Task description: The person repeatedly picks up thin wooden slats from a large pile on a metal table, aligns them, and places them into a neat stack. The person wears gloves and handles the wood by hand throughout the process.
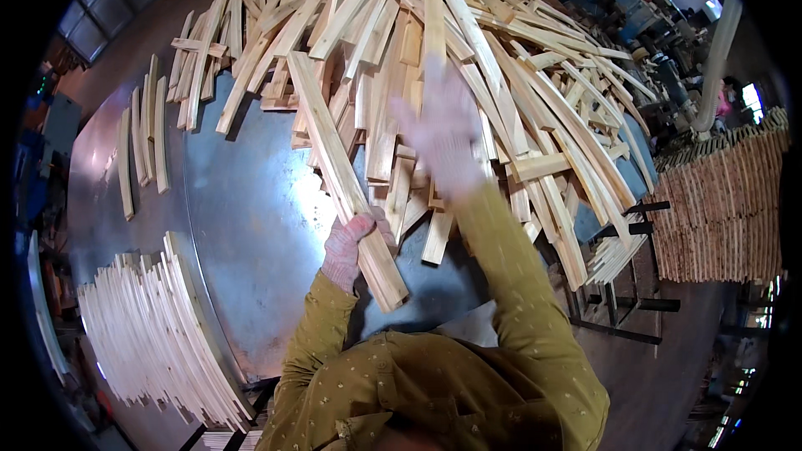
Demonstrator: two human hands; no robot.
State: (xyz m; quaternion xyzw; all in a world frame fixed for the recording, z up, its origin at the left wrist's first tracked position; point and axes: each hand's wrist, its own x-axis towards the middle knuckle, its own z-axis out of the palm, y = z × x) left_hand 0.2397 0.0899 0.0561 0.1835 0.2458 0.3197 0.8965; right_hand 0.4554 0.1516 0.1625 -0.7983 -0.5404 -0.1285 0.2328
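Note:
My left hand (pixel 349 249), in a pinkish glove, is closed around a long pale wooden board (pixel 338 171). The board slants from the heap down toward my body, its near end sticking out past my fingers. Over the middle of the heap, my right hand (pixel 444 129) is stretched forward and smeared by motion. Beyond its fingers lies an upright-running wooden slat (pixel 433 21); whether they touch it, I cannot tell. A large loose heap of wooden slats (pixel 380 129) spreads around both hands.
The heap lies on a shiny metal table (pixel 242 225). Several slats (pixel 150 129) lie apart at the left. A neat row of pale strips (pixel 154 334) stands at the near left. On the right are a tall stack of wood pieces (pixel 718 209) and a dark metal rack (pixel 622 305).

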